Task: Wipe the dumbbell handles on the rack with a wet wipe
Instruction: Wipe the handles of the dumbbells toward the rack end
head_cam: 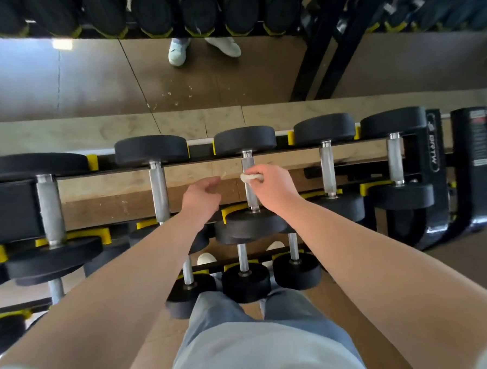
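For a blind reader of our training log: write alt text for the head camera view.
The right hand holds a crumpled wet wipe against the steel handle of the middle dumbbell in a row of five on a black-and-yellow rack. The left hand hovers beside it, fingers curled. More dumbbells sit on a lower tier.

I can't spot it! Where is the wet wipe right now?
In the head view, the wipe is bunched in the right hand, against the middle top-row dumbbell handle, just right of the left hand.
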